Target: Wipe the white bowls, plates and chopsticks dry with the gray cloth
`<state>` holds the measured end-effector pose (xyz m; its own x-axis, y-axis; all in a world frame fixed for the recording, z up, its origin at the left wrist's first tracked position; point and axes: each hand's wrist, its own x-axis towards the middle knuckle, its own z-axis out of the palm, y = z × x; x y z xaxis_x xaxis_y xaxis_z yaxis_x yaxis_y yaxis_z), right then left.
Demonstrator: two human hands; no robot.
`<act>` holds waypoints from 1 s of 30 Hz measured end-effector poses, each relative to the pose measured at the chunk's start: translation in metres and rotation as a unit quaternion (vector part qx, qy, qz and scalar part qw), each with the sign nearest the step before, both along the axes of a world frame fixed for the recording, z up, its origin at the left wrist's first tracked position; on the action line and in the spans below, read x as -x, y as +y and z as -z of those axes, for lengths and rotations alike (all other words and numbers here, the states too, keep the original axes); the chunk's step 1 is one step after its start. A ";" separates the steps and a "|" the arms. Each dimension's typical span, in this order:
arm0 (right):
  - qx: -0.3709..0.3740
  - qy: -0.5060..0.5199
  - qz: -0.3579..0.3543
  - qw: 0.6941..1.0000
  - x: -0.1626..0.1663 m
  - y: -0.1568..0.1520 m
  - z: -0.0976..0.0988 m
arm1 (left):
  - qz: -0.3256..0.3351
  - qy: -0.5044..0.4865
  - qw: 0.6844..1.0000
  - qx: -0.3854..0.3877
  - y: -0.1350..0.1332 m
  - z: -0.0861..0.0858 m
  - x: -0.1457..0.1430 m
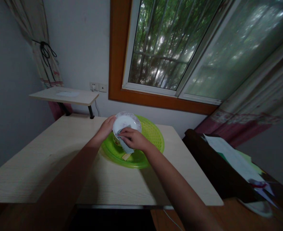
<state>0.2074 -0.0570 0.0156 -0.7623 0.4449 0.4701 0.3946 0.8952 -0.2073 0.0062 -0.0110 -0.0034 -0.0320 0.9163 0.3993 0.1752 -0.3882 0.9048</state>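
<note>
Well, white glossy round bowl (123, 120): mid-frame, over a lime-green plastic basket (157, 136).
My left hand (107, 126): half-curled, gripping its left rim; best braced.
My right hand (133, 138): pinching grey fabric cloth (126, 146); I should press evenly.

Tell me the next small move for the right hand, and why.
Probably slide the grey cloth around the inside of the bowl: the right hand holds it draped over the near rim, while the left hand grips the bowl's left side.

Table (35, 154): free surface, left and right sides. Obstacles: basket (155, 136), centre; two forearms (175, 184), slanting over near half; shelf (83, 98), far left corner.
</note>
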 end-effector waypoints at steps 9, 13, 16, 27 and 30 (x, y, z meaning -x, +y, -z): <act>-0.097 -0.070 0.081 0.990 0.008 -0.004 -0.004 | 0.053 0.000 0.999 0.004 0.000 -0.001 -0.003; -0.102 -0.081 0.153 0.980 0.006 -0.003 -0.006 | 0.069 -0.004 0.998 0.006 0.002 0.001 -0.004; -0.102 -0.077 0.216 0.968 0.004 -0.001 -0.007 | 0.065 0.004 0.998 0.009 0.003 0.002 -0.004; -0.096 -0.094 0.375 0.917 -0.007 0.004 -0.012 | 0.072 -0.015 0.997 -0.003 -0.007 -0.002 -0.004; -0.078 -0.106 0.398 0.908 -0.008 0.004 -0.011 | 0.038 -0.010 0.999 -0.006 -0.006 -0.001 -0.002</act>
